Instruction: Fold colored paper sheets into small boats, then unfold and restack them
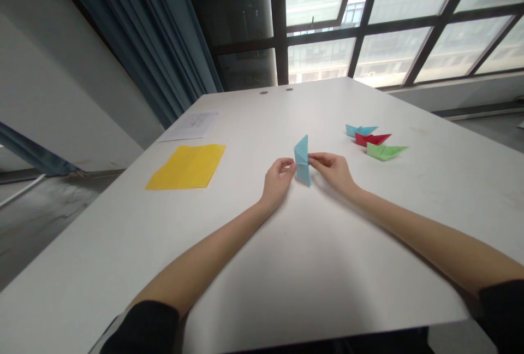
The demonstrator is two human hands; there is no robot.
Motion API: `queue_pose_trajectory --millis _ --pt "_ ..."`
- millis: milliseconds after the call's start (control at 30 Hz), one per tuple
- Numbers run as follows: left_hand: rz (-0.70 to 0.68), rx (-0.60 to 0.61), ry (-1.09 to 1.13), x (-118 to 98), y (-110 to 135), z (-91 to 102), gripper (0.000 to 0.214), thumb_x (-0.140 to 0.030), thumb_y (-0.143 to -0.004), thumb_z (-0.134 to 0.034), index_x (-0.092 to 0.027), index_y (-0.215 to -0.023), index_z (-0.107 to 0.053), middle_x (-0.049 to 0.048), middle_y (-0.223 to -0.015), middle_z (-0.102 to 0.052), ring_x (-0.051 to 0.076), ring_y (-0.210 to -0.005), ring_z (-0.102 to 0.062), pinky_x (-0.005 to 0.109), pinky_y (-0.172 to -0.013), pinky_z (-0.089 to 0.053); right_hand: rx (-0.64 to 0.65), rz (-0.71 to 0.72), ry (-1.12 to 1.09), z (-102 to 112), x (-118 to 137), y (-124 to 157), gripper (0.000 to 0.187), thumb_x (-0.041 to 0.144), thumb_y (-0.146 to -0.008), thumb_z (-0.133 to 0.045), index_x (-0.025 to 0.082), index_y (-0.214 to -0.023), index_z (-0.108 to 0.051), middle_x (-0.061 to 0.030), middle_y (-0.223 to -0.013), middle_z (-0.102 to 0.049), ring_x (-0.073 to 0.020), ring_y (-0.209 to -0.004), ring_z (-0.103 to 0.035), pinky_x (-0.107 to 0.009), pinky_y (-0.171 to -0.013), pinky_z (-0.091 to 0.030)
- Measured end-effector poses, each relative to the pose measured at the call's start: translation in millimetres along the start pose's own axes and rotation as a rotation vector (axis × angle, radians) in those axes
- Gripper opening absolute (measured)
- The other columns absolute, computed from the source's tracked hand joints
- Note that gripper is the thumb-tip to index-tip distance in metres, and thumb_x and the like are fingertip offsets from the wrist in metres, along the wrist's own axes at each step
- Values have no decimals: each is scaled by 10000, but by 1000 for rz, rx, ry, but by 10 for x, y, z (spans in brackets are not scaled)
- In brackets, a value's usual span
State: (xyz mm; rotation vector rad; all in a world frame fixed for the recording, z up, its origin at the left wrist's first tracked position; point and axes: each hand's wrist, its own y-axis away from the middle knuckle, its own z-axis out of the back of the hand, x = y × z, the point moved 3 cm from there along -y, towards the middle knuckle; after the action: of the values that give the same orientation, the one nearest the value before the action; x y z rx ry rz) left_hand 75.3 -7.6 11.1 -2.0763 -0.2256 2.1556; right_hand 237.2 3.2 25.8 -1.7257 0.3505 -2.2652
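A light blue folded paper stands on end just above the white table, pinched between my two hands. My left hand grips its left edge near the middle crease, thumb and fingertips together. From the other side, my right hand pinches the right edge at about the same height. The paper flares into a point above the crease and another below it. To the right lie three folded paper boats: a blue one, a red one and a green one.
A yellow paper sheet lies left of my hands on the white table. Behind it is a printed white sheet. Two round dark holes mark the table's far end. A blue curtain and windows stand beyond.
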Motion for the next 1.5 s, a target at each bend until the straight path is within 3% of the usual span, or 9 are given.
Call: queue_pose_trajectory --millis 133,233,400,533,733,900,1300,1500 --pt "-122 -115 -67 -137 37 35 298 -387 -765 -562 -186 -979 -513 55 -1011 -557 109 -739 -531 196 -559 -395 55 294 368 50 157 2 203 267 -795 -513 228 -899 -683 -43 -809 -675 -181 -743 -579 -331 -707 -449" --pt "-183 -140 -136 -158 51 59 287 -346 -764 -572 -201 -1003 -508 46 -1021 -538 99 -704 -510 197 -553 -378 138 499 493 32 206 15 224 215 -812 -481 215 -931 -671 -65 -834 -665 -193 -799 -562 -342 -755 -436" --pt "-305 -72 -340 -136 46 63 82 -204 -752 -555 -198 -813 -609 37 -912 -556 129 -780 -520 204 -589 -397 245 620 638 -8 148 20 233 200 -835 -454 185 -956 -652 -85 -861 -649 -193 -814 -552 -333 -756 -424" --pt "-304 4 -494 -123 35 34 138 -100 -700 -543 -188 -727 -646 26 -853 -599 131 -813 -549 223 -669 -439 331 661 678 -27 117 27 233 183 -846 -439 178 -966 -637 -79 -852 -644 -187 -806 -557 -328 -739 -421" --pt "-172 40 -650 -70 39 42 183 -142 -704 -539 -182 -823 -672 19 -867 -662 134 -806 -588 251 -766 -457 435 651 685 -44 111 25 215 199 -843 -448 176 -964 -625 -75 -844 -640 -185 -810 -571 -321 -746 -419" --pt "-142 106 -688 -37 56 26 246 -195 -689 -570 -180 -918 -659 20 -895 -674 143 -806 -598 246 -771 -453 523 524 673 -35 111 6 226 243 -794 -515 177 -1000 -582 -73 -915 -618 -173 -802 -580 -305 -750 -416" --pt "-161 216 -702 -116 99 -39 308 -228 -653 -592 -179 -952 -647 6 -839 -671 120 -679 -572 216 -675 -452 483 358 840 -38 93 -16 304 276 -724 -543 204 -1019 -529 -39 -853 -637 -204 -857 -545 -342 -795 -314" --pt "-171 236 -743 -92 98 -47 238 -247 -669 -578 -188 -889 -650 -7 -800 -661 115 -663 -561 219 -675 -443 500 340 900 -59 88 -17 146 258 -716 -542 203 -842 -592 -43 -831 -636 -200 -865 -537 -320 -783 -307"
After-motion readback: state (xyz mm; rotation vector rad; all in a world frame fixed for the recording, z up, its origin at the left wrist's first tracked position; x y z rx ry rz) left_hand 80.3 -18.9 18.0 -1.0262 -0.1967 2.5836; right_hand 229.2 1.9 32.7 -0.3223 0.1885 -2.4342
